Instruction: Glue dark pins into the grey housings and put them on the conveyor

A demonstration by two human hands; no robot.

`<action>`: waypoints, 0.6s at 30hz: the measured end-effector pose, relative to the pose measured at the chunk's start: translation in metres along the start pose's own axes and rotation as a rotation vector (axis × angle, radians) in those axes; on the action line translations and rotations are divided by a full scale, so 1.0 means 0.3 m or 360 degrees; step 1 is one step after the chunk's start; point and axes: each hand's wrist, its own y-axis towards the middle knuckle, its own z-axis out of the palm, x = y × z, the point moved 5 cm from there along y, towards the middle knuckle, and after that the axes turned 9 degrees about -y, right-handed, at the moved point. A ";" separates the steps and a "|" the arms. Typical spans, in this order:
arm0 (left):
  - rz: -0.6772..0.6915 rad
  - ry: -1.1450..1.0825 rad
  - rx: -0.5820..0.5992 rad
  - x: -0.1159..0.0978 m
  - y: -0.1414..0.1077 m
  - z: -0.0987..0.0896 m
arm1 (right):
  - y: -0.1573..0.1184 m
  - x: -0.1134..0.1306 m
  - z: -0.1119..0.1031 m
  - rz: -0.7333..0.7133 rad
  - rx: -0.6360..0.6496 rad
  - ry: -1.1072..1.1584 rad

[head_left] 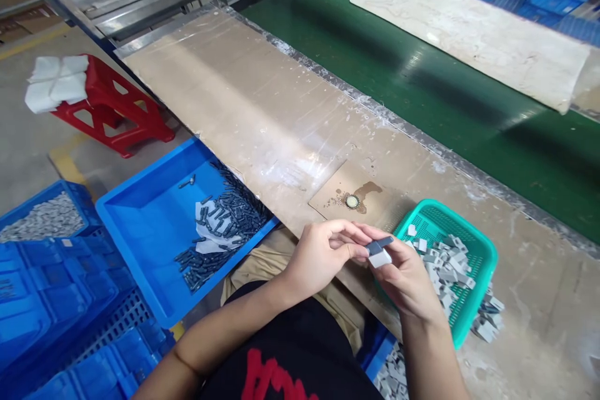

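Note:
Above the table's near edge, my left hand (pixel 315 257) pinches the dark grey part of a small plastic piece (pixel 379 256) between thumb and fingertips. My right hand (pixel 409 281) has its fingers closed around the white part of the same piece. Whether the dark and white parts are joined or separate, I cannot tell. Right beside my right hand stands a green basket (pixel 490 262) with many small grey and white plastic pieces (pixel 447 272) in it. More such pieces (pixel 487 319) lie against its outer side.
A cardboard square (pixel 328 194) with a wet stain bears a small round cap-like thing (pixel 352 201). A blue tray (pixel 140 225) of dark slim parts (pixel 229 212) sits left of the table (pixel 262 112). Beyond are a green belt (pixel 375 44), red stool (pixel 107 100) and blue crates (pixel 56 300).

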 end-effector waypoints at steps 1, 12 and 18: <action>0.0025 -0.0012 -0.0039 -0.005 -0.004 0.003 | -0.005 -0.005 0.002 -0.0025 -0.0057 0.0045; 0.0269 0.0284 -0.0325 -0.058 -0.006 -0.120 | -0.063 0.081 -0.058 -0.0476 -0.0518 0.0063; 0.0479 0.0538 -0.0816 -0.103 -0.014 -0.368 | -0.086 0.099 -0.047 -0.0723 -0.0448 0.0234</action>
